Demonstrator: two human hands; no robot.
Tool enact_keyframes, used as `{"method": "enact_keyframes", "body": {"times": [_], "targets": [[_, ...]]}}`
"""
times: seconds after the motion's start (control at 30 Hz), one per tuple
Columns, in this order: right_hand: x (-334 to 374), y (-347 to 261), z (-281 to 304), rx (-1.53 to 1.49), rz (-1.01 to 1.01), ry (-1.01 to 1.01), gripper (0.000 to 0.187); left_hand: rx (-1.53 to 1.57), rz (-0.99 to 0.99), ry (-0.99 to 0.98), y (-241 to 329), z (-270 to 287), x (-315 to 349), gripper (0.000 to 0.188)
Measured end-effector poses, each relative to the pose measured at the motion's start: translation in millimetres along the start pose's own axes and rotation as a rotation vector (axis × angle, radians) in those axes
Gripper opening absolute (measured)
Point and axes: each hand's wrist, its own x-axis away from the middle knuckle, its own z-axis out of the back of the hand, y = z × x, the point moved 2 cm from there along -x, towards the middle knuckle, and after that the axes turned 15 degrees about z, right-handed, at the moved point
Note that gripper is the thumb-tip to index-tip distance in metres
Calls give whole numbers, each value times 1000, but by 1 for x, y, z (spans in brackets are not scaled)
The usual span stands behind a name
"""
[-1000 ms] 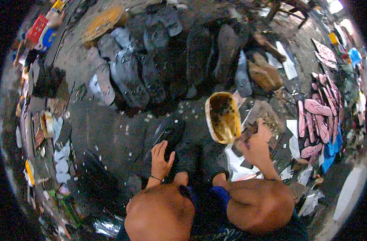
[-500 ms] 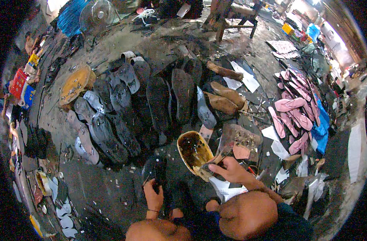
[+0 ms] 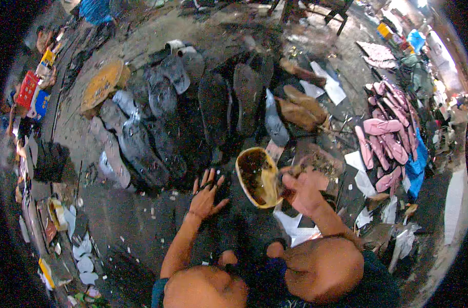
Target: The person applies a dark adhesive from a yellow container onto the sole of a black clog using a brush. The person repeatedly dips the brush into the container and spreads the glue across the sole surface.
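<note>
My left hand (image 3: 207, 196) is open, its fingers spread over the dark floor just below the row of dark shoe soles (image 3: 213, 110). Some soles have a wet-looking shine. Beside it stands a yellowish, rounded tub (image 3: 240, 177) with dark brown, sticky-looking residue inside. My right hand (image 3: 304, 194) is at the tub's right rim, its fingers curled together. Motion blur hides what those fingers grip. Brown wooden foot forms (image 3: 301, 109) lie beyond the tub, next to a grey-blue sole (image 3: 276, 123).
Pink flip-flops (image 3: 382, 128) are heaped at the right by a blue sheet (image 3: 416, 169). A round tan block (image 3: 101, 84) sits at the far left of the soles. White scraps (image 3: 295, 226) lie below my right hand. Red and blue boxes (image 3: 26, 90) stand at the left edge.
My left hand has moved forward from near my feet, and the dark sole-like piece it held is out of it. My right hand has shifted slightly forward and right. The view has tilted down.
</note>
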Motion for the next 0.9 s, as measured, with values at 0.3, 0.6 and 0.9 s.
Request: {"method": "enact_keyframes", "body": {"times": [0.3,0.6,0.9], "targets": [[-55,-4,-90,492,411,-350,25,1722,567,8,14,71,27,54],[-71,9,-124,857,1024,-486,24,1419,468,177,26,56,20,62],[-21,26,-116,812,730,-683,28,2123,235,-130,18,91,14,67]]}}
